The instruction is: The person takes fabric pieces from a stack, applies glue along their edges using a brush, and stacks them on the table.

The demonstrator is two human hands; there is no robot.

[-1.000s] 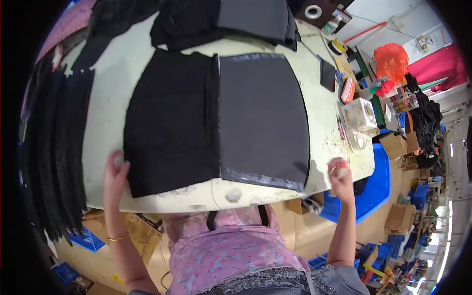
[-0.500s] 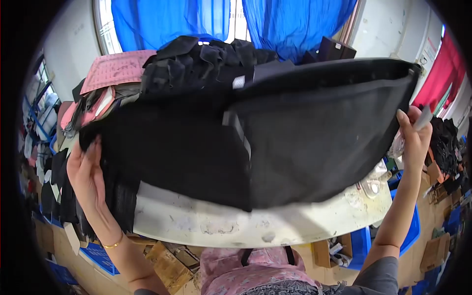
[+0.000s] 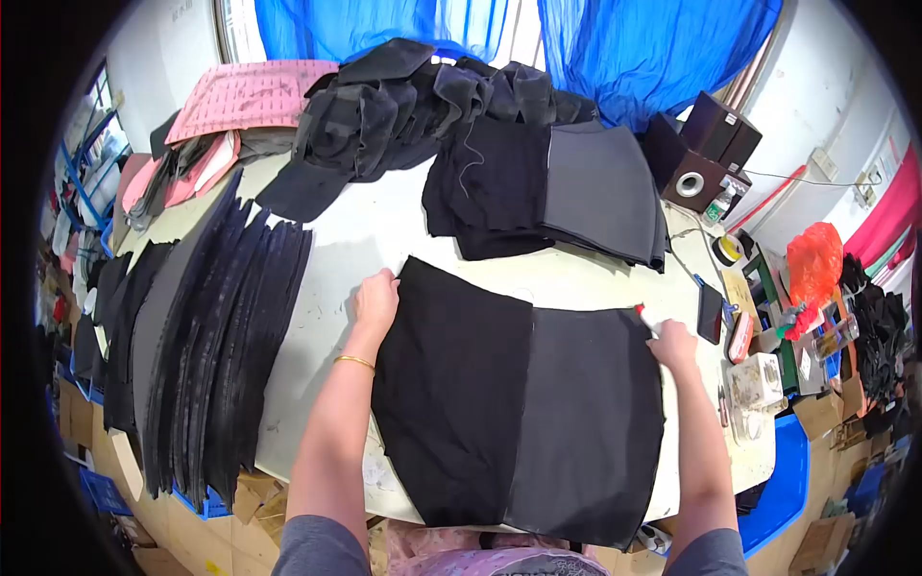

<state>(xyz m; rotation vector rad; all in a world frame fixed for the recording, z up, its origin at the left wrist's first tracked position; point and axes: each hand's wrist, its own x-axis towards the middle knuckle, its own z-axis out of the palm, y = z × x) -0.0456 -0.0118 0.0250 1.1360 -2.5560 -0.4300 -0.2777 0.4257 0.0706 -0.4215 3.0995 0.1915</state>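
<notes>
A wide cloth panel [image 3: 451,394], half plain black and half dark grey with a seam down the middle, lies spread on the white table [image 3: 307,326] in front of me. At its upper left corner my left hand [image 3: 377,300] pinches the edge, fingertips partly hidden. My right hand [image 3: 674,344] is closed by the upper right corner, around a slim white pen-like tool [image 3: 647,317] with a red tip. Whether those fingers also grip the cloth I cannot tell. Just beyond lies a stack of similar black and grey panels [image 3: 605,192], a loose thread across its left part.
Long black strips [image 3: 211,355] hang over the table's left side. Crumpled dark cloth [image 3: 384,115] and a pink sheet [image 3: 245,96] are piled at the back. On the right are a speaker [image 3: 687,173], a phone [image 3: 710,314], a white box [image 3: 756,381] and a blue bin [image 3: 783,470].
The panel, held up and stretched between both hands before, is now down flat on the table. Both hands have come closer together, uncovering the stack behind.
</notes>
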